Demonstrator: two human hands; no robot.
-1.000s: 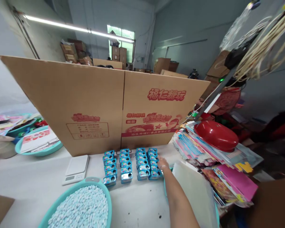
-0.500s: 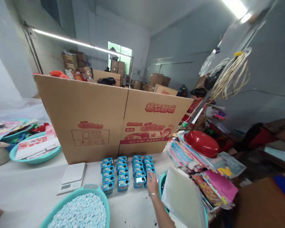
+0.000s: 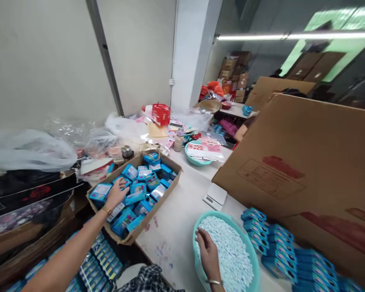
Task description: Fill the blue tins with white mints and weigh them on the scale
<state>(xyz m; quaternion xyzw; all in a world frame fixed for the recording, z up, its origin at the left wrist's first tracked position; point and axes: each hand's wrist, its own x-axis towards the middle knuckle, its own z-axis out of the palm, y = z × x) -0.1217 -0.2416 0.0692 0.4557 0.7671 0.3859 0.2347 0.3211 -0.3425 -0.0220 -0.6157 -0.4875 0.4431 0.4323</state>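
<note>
My left hand (image 3: 117, 195) reaches into a shallow cardboard tray (image 3: 174, 178) full of small blue boxes (image 3: 136, 190) lying in a jumble. Its fingers are apart and rest on the boxes, with none plainly gripped. Over the left part of a turquoise basin (image 3: 252, 247) hangs my right hand (image 3: 207, 248), fingers loosely bent and apart, with nothing seen in them. Pale blue and white candies (image 3: 228, 239) fill this basin. Rows of similar blue boxes (image 3: 278, 259) stand to its right.
A white scale (image 3: 215, 195) sits behind the basin. A large cardboard panel (image 3: 310, 162) rises on the right. Farther back are a smaller turquoise basin (image 3: 197, 163) with printed sheets, a jar (image 3: 179, 141) and a red container (image 3: 161, 114). Plastic bags (image 3: 33, 148) lie at left.
The view has swung left, bringing the tray of blue boxes into sight. My left hand has come into view in it. My right hand has left the standing boxes and is over the candy basin.
</note>
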